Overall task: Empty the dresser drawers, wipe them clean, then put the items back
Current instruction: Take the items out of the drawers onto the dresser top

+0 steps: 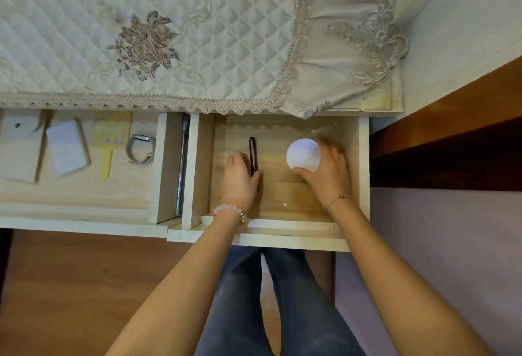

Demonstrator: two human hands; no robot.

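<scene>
In the right drawer [363,158], a dark pen [253,155] is pinched by the left hand [238,179] while a white round object [303,155] is cupped by the right hand [329,170]. Each grip is best closed fully before lifting. The left drawer [84,194] is not yet emptied.

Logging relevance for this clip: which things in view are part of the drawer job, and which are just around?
In the job: right drawer, dark pen, white round object, left hand, right hand, left drawer.
Just around: quilted cover, floor.
</scene>
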